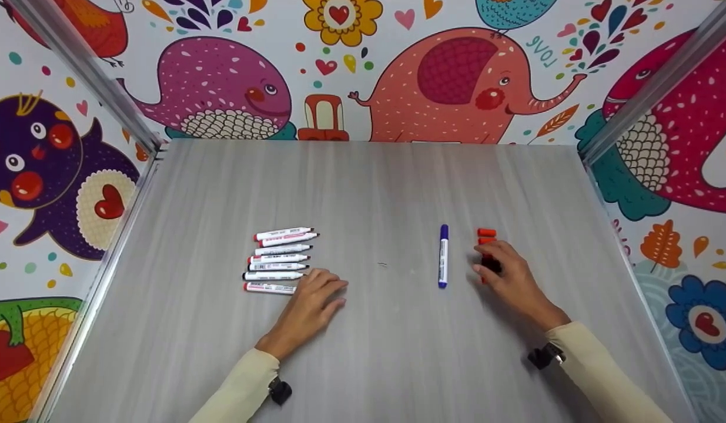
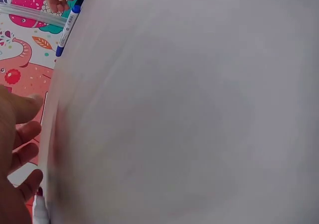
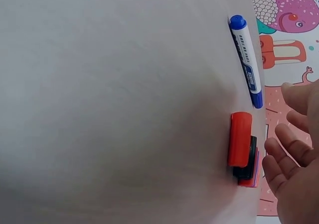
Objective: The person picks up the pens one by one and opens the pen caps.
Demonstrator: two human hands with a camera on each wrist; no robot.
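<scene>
Several uncapped white markers (image 1: 274, 250) lie in a column on the left side of the table, tips to the right. My left hand (image 1: 310, 306) is beside the nearest marker (image 1: 267, 288), overlapping its tip end in the head view; its fingers are relaxed and hold nothing. On the right, a column of red caps (image 1: 487, 232) and black caps lies on the table. Over the near part of it, my right hand (image 1: 514, 283) hovers with fingers loosely bent, hiding some caps. The right wrist view shows a red cap (image 3: 240, 139) and a black cap (image 3: 244, 172) beside the fingertips, with nothing gripped.
Left of the caps lies a capped blue marker (image 1: 443, 257), pointing away from me. A small dark mark (image 1: 382, 264) shows on the grey table (image 1: 363, 188). Cartoon-printed walls (image 1: 339, 70) and metal posts (image 1: 656, 88) bound the table.
</scene>
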